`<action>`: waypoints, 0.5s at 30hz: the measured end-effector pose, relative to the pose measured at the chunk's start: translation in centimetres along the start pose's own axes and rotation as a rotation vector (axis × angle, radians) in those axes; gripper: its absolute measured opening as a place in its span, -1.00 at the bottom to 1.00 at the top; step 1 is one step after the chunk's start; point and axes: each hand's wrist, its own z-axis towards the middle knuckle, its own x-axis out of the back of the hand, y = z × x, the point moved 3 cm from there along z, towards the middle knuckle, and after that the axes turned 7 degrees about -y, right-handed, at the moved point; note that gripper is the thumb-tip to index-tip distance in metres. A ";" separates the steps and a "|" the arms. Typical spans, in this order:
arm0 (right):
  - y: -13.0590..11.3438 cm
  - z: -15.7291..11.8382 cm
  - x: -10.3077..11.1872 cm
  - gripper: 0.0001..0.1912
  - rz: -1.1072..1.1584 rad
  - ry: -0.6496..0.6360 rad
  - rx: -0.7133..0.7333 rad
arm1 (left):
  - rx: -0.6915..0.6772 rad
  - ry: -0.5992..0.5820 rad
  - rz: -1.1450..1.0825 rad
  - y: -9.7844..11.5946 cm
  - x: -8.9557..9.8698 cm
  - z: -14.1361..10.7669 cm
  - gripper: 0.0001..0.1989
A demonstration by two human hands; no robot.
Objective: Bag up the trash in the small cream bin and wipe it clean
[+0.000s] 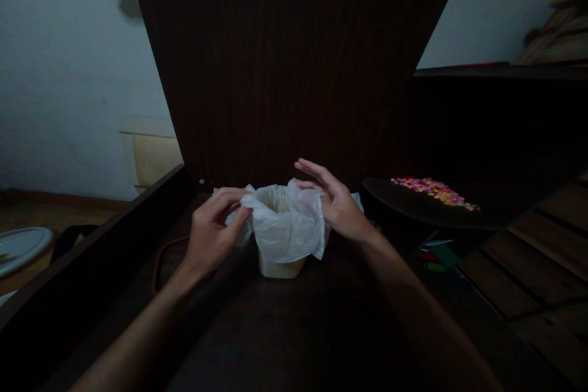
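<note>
L hand (215,229): thumb + fingertips pinched together on the L edge of a white plastic bag (289,233), at the rim. R hand (342,205): upper fingers straight out, slightly apart, at the bag's R/far-R side, plastic against the hand; thumb hidden, so can't tell if it's clamped on anything.

Bag sits btwn the hands, mouth open & facing up, lining a light-colored container (282,269) w/ its edges folded down over the outside. Only the container's lower front shows below the plastic. Container stands upright on a dark tabletop (275,337), approx centered btwn both wrists.

Further out: reddish-brown curved strip (158,263) just L of L wrist, partly hidden, ID unclear. Tall dark wood-grain panel (285,73) behind, w/ 2 pale patches up top. To the R, a rounded dark shelf (386,199) bearing a multicolored cluster of small bits (436,191). Far L: pale wall (68,73).
</note>
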 end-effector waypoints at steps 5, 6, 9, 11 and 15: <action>1.1 2.9 -2.3 -0.19 -0.067 -0.128 0.029 | -0.186 -0.082 -0.153 2.3 -2.3 3.6 -0.91; 1.0 3.3 -2.5 -0.35 -0.101 -0.112 0.051 | -0.211 -0.106 -0.171 2.5 -2.7 4.0 -0.89; 0.2 4.2 -1.9 -0.82 -0.138 0.023 0.088 | -0.303 -0.087 -0.100 2.6 -3.3 4.6 -0.74; -0.8 4.4 -1.4 -0.84 -0.064 0.120 0.102 | -0.340 -0.037 0.020 2.3 -3.4 4.8 -0.45; -2.5 4.6 -1.8 -0.77 0.179 0.151 0.095 | -0.322 -0.123 0.073 1.2 -4.0 5.4 0.10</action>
